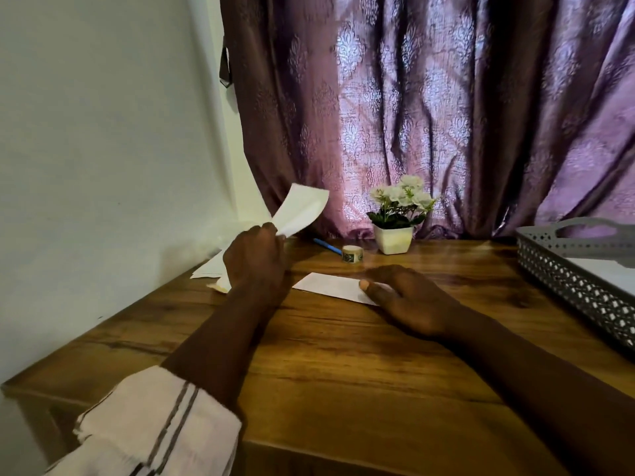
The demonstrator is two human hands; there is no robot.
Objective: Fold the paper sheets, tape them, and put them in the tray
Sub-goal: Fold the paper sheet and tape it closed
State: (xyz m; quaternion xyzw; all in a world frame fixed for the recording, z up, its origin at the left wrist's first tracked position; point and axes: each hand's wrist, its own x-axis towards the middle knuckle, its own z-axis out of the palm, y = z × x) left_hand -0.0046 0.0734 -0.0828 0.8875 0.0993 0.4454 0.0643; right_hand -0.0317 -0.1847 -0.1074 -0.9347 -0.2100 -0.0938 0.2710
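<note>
The left hand (256, 262) pinches a raised sheet (302, 211) at its base, left of the tape roll (352, 254); the right hand (409, 300) presses flat on a folded sheet (330, 285).

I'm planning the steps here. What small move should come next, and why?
Probably the left hand lowers its raised sheet onto the table to free itself: the right hand pins the folded paper, and the tape roll lies untouched beyond it. I cannot see any tape on that paper.
</note>
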